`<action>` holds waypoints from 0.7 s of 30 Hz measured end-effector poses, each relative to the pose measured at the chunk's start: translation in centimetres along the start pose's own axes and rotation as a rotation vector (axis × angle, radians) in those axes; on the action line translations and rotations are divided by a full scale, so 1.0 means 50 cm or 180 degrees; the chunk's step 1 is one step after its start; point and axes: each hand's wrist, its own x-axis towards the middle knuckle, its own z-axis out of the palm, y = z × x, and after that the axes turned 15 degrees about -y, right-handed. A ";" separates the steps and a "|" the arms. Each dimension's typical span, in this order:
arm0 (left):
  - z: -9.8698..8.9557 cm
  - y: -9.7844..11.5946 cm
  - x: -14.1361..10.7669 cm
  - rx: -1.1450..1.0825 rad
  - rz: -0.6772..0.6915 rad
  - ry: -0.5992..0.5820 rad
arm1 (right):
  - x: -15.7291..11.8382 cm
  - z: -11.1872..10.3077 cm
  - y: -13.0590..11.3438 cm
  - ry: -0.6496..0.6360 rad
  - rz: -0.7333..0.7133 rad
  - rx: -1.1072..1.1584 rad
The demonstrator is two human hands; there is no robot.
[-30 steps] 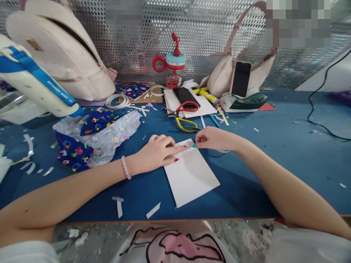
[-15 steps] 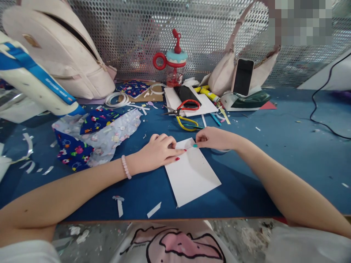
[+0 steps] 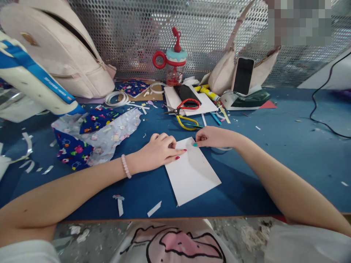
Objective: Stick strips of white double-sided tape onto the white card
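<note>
A white sheet of paper (image 3: pixel 194 175) lies at an angle near the table's front edge. My left hand (image 3: pixel 159 151), with red nails and a beaded bracelet at the wrist, rests on its upper left side. Two of its digits stretch flat over the paper, while the others are bent. At the top right corner of the sheet, my right hand (image 3: pixel 211 138) is closed, its teal-nailed thumb on the paper's edge and the other fingers curled. What lies under the right fingers is partly hidden. Scissors (image 3: pixel 188 126) with red and yellow handles lie just beyond the hands.
Patterned wrapping paper (image 3: pixel 95 138) spreads left of my hands, with paper scraps (image 3: pixel 154 209) around. Behind stand a cup (image 3: pixel 175 64), a backpack (image 3: pixel 74 54), a handbag (image 3: pixel 222 71) and an upright phone (image 3: pixel 243 76). A black cable (image 3: pixel 315 98) runs at the right.
Both hands stay almost in place on the paper. A faint raised edge between the fingertips of both hands has flattened. The surrounding things have not moved.
</note>
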 end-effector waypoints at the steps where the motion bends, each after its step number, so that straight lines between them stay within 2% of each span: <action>1: 0.000 -0.001 0.000 -0.0019 0.0001 -0.0008 | 0.000 -0.001 0.000 -0.0014 0.0000 0.0004; 10: -0.016 0.001 0.013 0.0045 0.0020 -0.0250 | 0.002 0.008 -0.002 0.0137 0.0075 0.0013; 17: -0.036 0.004 0.045 0.0342 0.0060 -0.0384 | -0.001 -0.002 0.015 -0.0094 -0.0153 0.0323; 21: -0.035 -0.002 0.059 0.0347 0.0129 -0.0377 | -0.004 -0.006 0.028 -0.0021 -0.0288 0.0422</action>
